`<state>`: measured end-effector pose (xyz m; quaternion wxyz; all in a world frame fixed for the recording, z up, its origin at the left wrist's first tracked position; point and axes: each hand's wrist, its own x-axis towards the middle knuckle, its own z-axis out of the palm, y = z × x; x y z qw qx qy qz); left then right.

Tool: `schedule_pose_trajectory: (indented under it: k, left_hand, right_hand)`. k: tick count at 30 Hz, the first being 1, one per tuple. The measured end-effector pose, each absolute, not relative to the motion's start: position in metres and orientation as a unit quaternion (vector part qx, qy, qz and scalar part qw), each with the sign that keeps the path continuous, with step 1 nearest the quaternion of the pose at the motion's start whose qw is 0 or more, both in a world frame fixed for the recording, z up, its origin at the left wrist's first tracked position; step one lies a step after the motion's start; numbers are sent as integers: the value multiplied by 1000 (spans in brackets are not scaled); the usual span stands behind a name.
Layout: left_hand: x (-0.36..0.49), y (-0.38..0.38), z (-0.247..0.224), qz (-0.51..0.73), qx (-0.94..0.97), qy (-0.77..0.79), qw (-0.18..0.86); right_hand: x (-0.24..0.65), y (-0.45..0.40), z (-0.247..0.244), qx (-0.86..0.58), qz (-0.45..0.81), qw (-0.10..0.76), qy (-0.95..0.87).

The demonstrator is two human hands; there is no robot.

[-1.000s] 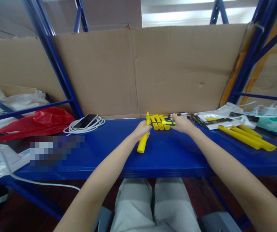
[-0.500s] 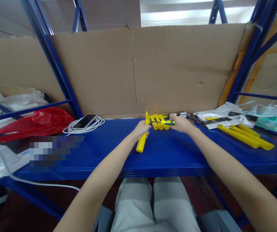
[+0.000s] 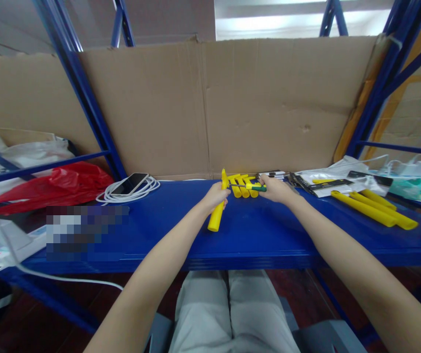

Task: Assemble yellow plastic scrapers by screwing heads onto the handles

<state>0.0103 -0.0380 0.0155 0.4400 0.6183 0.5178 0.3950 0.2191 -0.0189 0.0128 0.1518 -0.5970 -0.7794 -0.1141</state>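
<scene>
My left hand (image 3: 215,197) is closed around a yellow tool with a thick handle (image 3: 215,218), held tilted with its narrow end up. From the right, my right hand (image 3: 273,188) grips a green and yellow screwdriver (image 3: 256,187). Its thin shaft points left and reaches the upper part of the yellow tool; the exact contact is too small to make out. Just behind the screwdriver, several similar yellow tools (image 3: 245,193) lie side by side on the blue table (image 3: 261,235).
Yellow tubes (image 3: 364,208) lie at the right beside plastic packaging (image 3: 331,187). A phone (image 3: 133,183) sits on a coiled white cable (image 3: 111,197). Further left are a red bag (image 3: 63,184) and a power strip (image 3: 19,252). Cardboard (image 3: 151,113) stands behind the table.
Both hands keep their grips and poses. The whole view has shifted very slightly, and my legs sit a little differently below the table.
</scene>
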Motion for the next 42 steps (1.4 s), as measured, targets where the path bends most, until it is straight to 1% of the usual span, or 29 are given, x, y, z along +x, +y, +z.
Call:
schedule_pose_trajectory:
  k: [6,11,21,26,33,42]
  left_hand:
    - [9,-38,15,380,627,532,423]
    - [7,-36,14,376,628,541,416]
    - [7,-35,14,383,623,533,426]
    - [6,-33,11,393,625,524,424]
    - [7,-33,11,384,630,524,425]
    - [6,-32,12,389,623,529,424]
  right_hand:
    - [218,-18,12,-574,-99,152,-799]
    - [216,-18,12,-557,-116,157,-808]
    - [215,-23,15,-573,-93,154,-799]
    - [215,-21,15,-566,-99,134,-807]
    - [214,-23,16,-594,-95,143,-786]
    - [214,-22,17,-569,-92,132,-806]
